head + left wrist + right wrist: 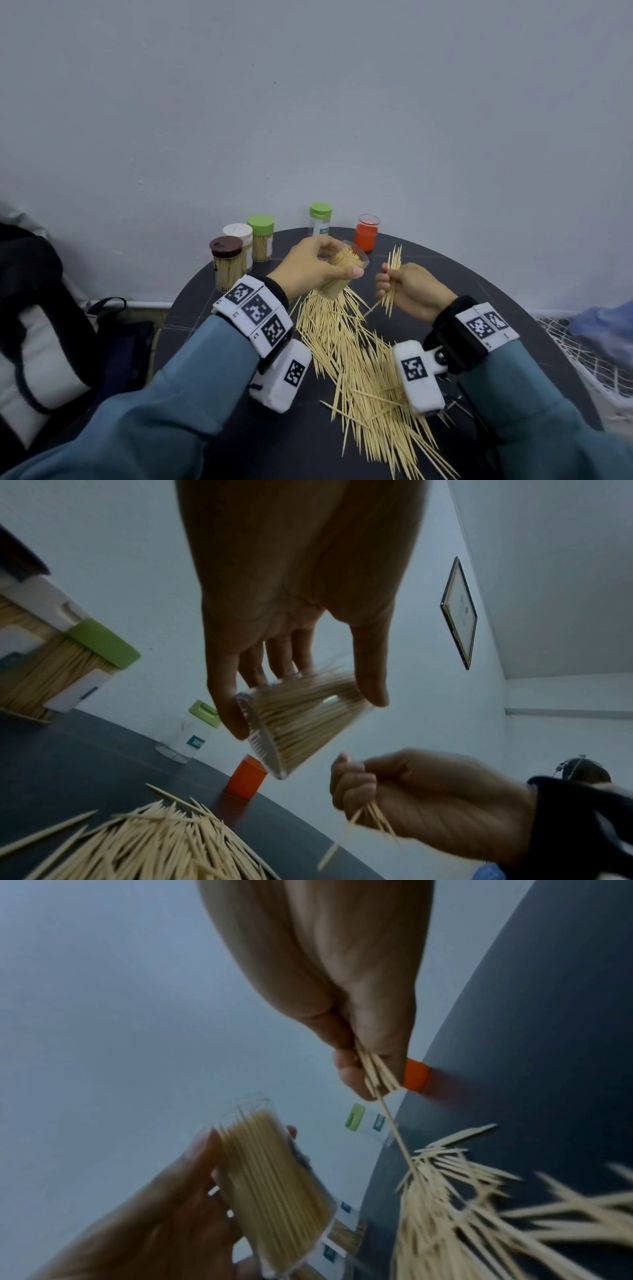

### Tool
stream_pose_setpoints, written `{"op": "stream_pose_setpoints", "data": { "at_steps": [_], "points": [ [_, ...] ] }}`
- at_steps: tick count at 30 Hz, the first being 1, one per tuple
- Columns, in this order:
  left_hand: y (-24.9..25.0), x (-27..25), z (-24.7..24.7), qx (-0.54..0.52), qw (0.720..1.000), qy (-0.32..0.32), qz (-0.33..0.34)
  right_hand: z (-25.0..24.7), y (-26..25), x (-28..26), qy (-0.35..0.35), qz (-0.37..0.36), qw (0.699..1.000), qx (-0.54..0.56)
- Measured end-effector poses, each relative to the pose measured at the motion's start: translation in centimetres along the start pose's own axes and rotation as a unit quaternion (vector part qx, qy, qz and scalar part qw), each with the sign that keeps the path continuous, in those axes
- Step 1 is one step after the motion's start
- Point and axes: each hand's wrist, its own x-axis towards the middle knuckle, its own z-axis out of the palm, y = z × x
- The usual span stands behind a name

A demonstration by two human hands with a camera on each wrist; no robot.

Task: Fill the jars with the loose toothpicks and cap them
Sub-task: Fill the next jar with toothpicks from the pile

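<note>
My left hand [318, 267] grips a clear uncapped jar [342, 274] nearly full of toothpicks, tilted with its mouth up and to the right, above the dark round table [479, 298]. The same jar [298, 721] shows between thumb and fingers in the left wrist view, and blurred in the right wrist view [274, 1177]. My right hand [400, 287] pinches a small bundle of toothpicks [394, 270], held upright just right of the jar's mouth. A big heap of loose toothpicks [363, 370] covers the table between my wrists.
At the table's back left stand three capped jars of toothpicks: brown lid [226, 263], white lid [239, 236], green lid [262, 236]. Further back stand a green-capped clear jar [320, 219] and an orange cap [366, 233]. A wall rises close behind. A bag lies left.
</note>
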Motion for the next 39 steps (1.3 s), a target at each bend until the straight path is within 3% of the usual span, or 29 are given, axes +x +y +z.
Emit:
{"op": "stream_pose_setpoints", "data": {
  "at_steps": [8,13,29,33,39],
  "points": [
    [-0.3,0.2,-0.1,-0.009,1.000,0.018,0.007,3.7,-4.1,0.2,0.005,-0.160,0.986,0.050],
    [-0.7,0.6,-0.5,-0.028,0.999,0.043,0.000,5.4,-6.8,-0.1,0.016,-0.235,0.971,-0.045],
    [-0.9,0.9,-0.9,-0.069,0.996,0.053,0.010,6.7,-4.3,1.7,-0.076,-0.208,0.974,-0.037],
    [-0.5,0.6,-0.9,-0.118,0.991,0.062,0.009,6.5,-3.8,1.7,-0.129,-0.243,0.956,-0.099],
    [-0.4,0.5,-0.9,-0.161,0.984,0.072,0.002,5.5,-3.3,2.2,-0.196,-0.221,0.938,-0.183]
  ]
}}
